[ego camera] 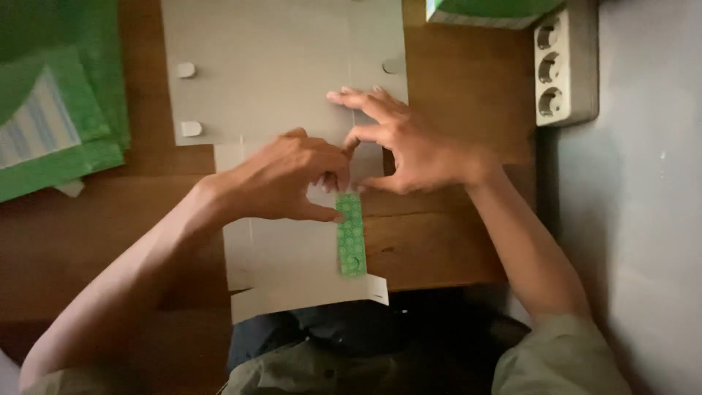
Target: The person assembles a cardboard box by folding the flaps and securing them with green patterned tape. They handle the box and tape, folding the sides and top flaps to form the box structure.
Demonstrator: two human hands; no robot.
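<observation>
Left hand (281,179) grip pinches green flap (351,234) at top. Right hand (409,143) grip open, fingers flat on grey card (278,73). Card lies on brown surface (453,241), flap near its edge. Fold may go crooked if card slides. Pull too hard, flap may tear.

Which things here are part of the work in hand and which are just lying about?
In use: flat grey die-cut cardboard sheet, its folded green patterned flap, left hand, right hand.
Lying about: stacked green printed sheets, white wall socket strip, brown wooden table.
</observation>
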